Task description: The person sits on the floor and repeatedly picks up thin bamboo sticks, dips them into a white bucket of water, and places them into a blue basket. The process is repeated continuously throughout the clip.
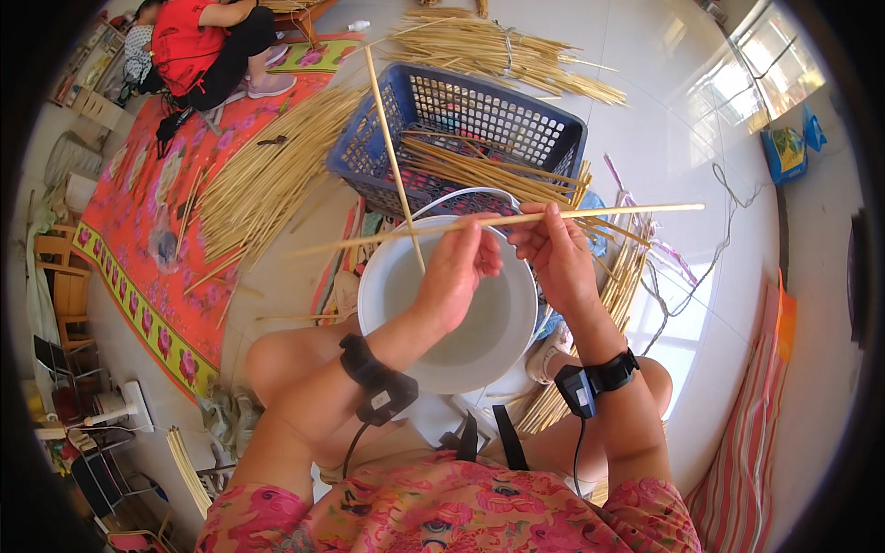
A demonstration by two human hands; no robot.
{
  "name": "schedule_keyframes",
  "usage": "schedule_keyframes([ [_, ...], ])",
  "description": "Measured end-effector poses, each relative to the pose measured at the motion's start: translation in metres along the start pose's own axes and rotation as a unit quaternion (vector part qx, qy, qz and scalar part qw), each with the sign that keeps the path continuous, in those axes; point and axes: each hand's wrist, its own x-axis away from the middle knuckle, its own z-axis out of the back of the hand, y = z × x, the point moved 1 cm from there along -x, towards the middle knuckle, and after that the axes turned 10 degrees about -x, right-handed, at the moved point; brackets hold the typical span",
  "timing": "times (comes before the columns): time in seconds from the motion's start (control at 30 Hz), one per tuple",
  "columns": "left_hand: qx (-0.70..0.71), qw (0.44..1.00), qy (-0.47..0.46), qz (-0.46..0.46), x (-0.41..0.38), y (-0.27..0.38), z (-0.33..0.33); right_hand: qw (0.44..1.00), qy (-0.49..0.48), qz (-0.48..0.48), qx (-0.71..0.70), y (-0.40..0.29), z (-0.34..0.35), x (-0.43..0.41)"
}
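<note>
A long pale plant stalk [629, 210] runs nearly level above a white plastic bucket [370, 332]. My left hand [460, 276] holds it near its middle, between thumb and fingers. Just to the right, my right hand [556, 252] pinches the same stalk between thumb and fingertips. The stalk's left end is blurred. Another stalk [387, 131] stands tilted in the bucket, its lower end in cloudy liquid [477, 339], and crosses behind the held one. Both wrists wear black straps with small boxes.
Beyond the bucket is a blue plastic crate [352, 162] holding brown stalks [477, 166]. Stalk bundles lie left [276, 180], behind [511, 52] and right [626, 283]. A floral mat [131, 228] covers the left floor; another person [187, 41] sits at its far end. Rope [719, 235] lies right.
</note>
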Motion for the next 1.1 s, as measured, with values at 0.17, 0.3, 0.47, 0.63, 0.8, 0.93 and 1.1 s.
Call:
schedule_keyframes([
  [0.17, -0.075, 0.974, 0.106, -0.188, -0.015, 0.047, 0.028, 0.995, -0.016, -0.033, 0.095, -0.009, -0.007, 0.003],
  [0.3, -0.111, 0.917, 0.240, -0.300, -0.012, 0.100, 0.048, 0.980, -0.032, -0.080, 0.180, -0.010, 0.002, 0.007],
  [0.47, -0.185, 0.847, 0.305, -0.395, 0.006, 0.142, 0.067, 0.973, 0.020, -0.086, 0.213, -0.016, 0.014, 0.010],
  [0.63, -0.265, 0.795, 0.339, -0.429, 0.012, 0.155, 0.065, 0.955, 0.019, -0.104, 0.279, -0.016, 0.021, 0.009],
  [0.8, -0.316, 0.867, 0.214, -0.319, -0.006, 0.112, 0.055, 0.932, -0.041, -0.131, 0.335, 0.000, 0.017, 0.005],
  [0.93, -0.358, 0.895, 0.111, -0.240, -0.016, 0.044, 0.036, 0.935, -0.046, -0.070, 0.344, 0.003, 0.006, 0.005],
  [1.1, -0.479, 0.861, 0.012, -0.172, -0.014, -0.011, 0.018, 0.903, -0.059, 0.091, 0.415, 0.001, -0.005, 0.007],
])
